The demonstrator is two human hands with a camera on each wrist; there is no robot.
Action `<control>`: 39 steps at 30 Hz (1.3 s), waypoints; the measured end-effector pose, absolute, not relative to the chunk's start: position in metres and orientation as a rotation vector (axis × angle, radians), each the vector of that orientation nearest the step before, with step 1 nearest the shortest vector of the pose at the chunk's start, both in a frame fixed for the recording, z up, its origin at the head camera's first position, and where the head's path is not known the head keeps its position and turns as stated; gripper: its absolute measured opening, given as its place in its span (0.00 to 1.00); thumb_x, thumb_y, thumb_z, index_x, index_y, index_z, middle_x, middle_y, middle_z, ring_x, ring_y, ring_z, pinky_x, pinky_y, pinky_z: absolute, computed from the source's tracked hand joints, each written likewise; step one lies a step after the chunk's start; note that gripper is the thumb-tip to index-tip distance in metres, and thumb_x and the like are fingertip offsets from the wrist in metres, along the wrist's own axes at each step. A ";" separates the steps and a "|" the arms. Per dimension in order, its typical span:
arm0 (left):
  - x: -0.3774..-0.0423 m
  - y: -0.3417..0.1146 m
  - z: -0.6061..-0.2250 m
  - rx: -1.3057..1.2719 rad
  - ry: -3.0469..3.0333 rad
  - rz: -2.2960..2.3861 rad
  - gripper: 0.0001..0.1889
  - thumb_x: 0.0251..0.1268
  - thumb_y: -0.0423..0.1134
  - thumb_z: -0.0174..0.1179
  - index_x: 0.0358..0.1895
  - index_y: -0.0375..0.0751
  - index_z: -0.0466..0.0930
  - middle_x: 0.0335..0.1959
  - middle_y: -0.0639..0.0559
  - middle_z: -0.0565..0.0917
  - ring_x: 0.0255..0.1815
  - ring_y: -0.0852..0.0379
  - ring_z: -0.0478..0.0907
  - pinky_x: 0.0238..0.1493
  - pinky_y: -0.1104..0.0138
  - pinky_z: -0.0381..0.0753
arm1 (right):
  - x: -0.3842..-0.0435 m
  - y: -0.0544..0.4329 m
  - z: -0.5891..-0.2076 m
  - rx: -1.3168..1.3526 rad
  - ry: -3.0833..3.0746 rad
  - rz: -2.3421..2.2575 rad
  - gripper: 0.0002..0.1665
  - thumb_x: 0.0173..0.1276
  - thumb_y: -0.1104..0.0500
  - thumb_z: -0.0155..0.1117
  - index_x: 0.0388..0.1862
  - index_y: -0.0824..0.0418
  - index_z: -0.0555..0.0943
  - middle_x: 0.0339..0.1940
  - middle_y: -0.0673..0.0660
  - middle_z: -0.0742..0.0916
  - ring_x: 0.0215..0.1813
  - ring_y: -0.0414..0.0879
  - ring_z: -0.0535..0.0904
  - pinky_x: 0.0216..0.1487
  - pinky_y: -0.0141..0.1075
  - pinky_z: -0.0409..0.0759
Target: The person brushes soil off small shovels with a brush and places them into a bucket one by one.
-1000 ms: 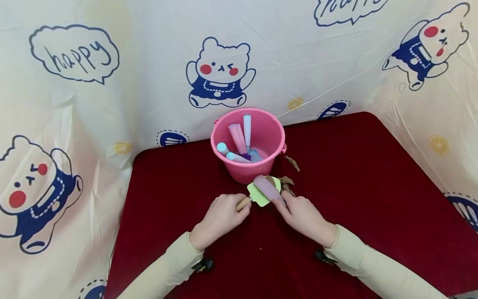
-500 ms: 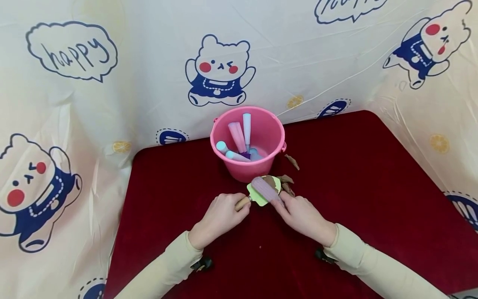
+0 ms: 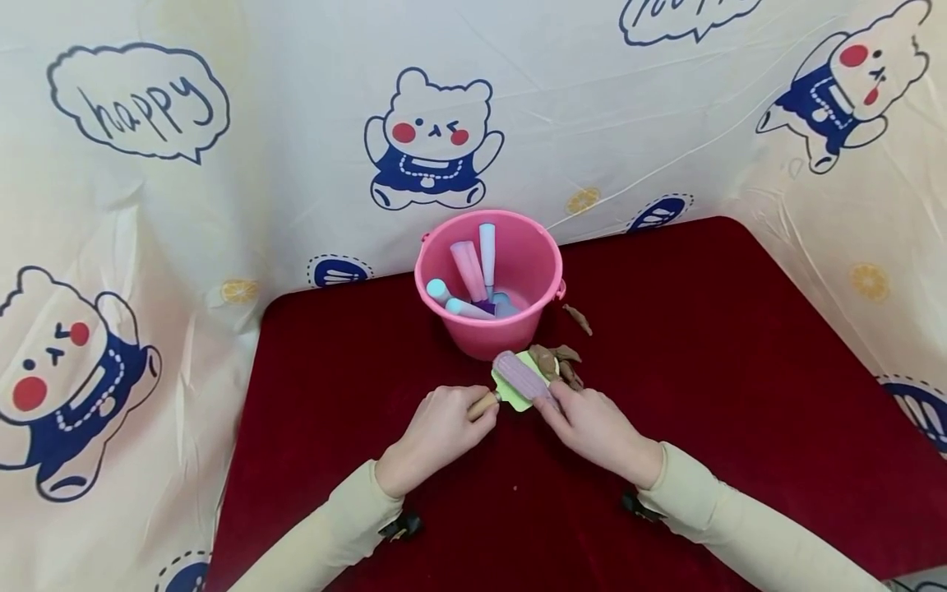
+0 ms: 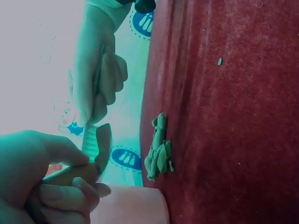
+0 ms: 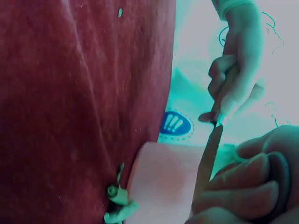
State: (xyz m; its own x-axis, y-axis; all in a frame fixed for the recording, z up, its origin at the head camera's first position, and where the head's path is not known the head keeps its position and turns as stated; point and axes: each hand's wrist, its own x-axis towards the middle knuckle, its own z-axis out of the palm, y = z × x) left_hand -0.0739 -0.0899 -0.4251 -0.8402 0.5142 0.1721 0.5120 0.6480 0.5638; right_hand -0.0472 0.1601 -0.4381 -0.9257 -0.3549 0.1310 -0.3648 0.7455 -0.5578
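Note:
In the head view, my left hand (image 3: 440, 427) grips the wooden handle (image 3: 484, 405) of a small trowel with a pale green blade (image 3: 510, 396). My right hand (image 3: 602, 427) holds a pale purple ridged scraper (image 3: 519, 376), which lies across the blade; its far end reaches the blade's left side. Brown clay scraps (image 3: 567, 355) are bunched at the blade's right edge, one lump overlapping it. From the left wrist view, the trowel is raised above the table, and the clay pile (image 4: 159, 149) sits below. The scraper's grip is hidden by my right fingers.
A pink bucket (image 3: 488, 339) stands just behind the trowel, with several pastel-handled tools (image 3: 468, 271) in it. One clay scrap (image 3: 578, 319) lies right of the bucket. Dark red cloth covers the table (image 3: 355, 353); a printed curtain (image 3: 296, 164) rises behind.
The purple scraper has slid leftward over the green blade. A brown clay lump that was on the blade now sits at its right edge. Both hands have hardly moved.

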 end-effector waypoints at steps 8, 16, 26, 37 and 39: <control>-0.073 -0.094 -0.425 0.879 2.866 1.002 0.21 0.68 0.36 0.65 0.20 0.51 0.64 0.15 0.66 0.54 0.17 0.71 0.53 0.19 0.74 0.57 | -0.053 0.170 -0.435 0.454 -2.910 0.930 0.14 0.81 0.54 0.59 0.34 0.59 0.74 0.15 0.47 0.69 0.14 0.35 0.61 0.15 0.31 0.64; -0.074 -0.091 -0.425 0.898 2.869 1.014 0.19 0.68 0.36 0.65 0.21 0.52 0.67 0.16 0.66 0.55 0.17 0.71 0.54 0.19 0.74 0.59 | -0.050 0.162 -0.438 0.642 -2.913 0.936 0.12 0.80 0.53 0.60 0.38 0.60 0.77 0.16 0.45 0.72 0.14 0.32 0.62 0.15 0.29 0.64; -0.074 -0.093 -0.424 0.908 2.896 1.019 0.19 0.67 0.36 0.65 0.21 0.52 0.66 0.16 0.66 0.54 0.18 0.71 0.53 0.20 0.74 0.58 | -0.058 0.175 -0.435 0.540 -2.890 0.922 0.14 0.80 0.55 0.61 0.33 0.58 0.72 0.15 0.45 0.68 0.15 0.34 0.61 0.16 0.31 0.64; -0.075 -0.095 -0.424 0.928 2.925 1.035 0.19 0.65 0.35 0.66 0.21 0.52 0.65 0.16 0.65 0.54 0.18 0.70 0.52 0.20 0.74 0.57 | -0.061 0.181 -0.439 0.541 -2.914 1.012 0.17 0.82 0.53 0.59 0.31 0.56 0.70 0.15 0.44 0.67 0.14 0.33 0.59 0.15 0.30 0.63; -0.075 -0.096 -0.424 0.930 2.909 1.044 0.20 0.65 0.35 0.65 0.20 0.51 0.65 0.17 0.65 0.53 0.19 0.70 0.51 0.21 0.74 0.56 | -0.062 0.185 -0.438 0.470 -2.910 0.992 0.17 0.81 0.53 0.59 0.31 0.56 0.70 0.15 0.45 0.67 0.14 0.34 0.59 0.15 0.31 0.62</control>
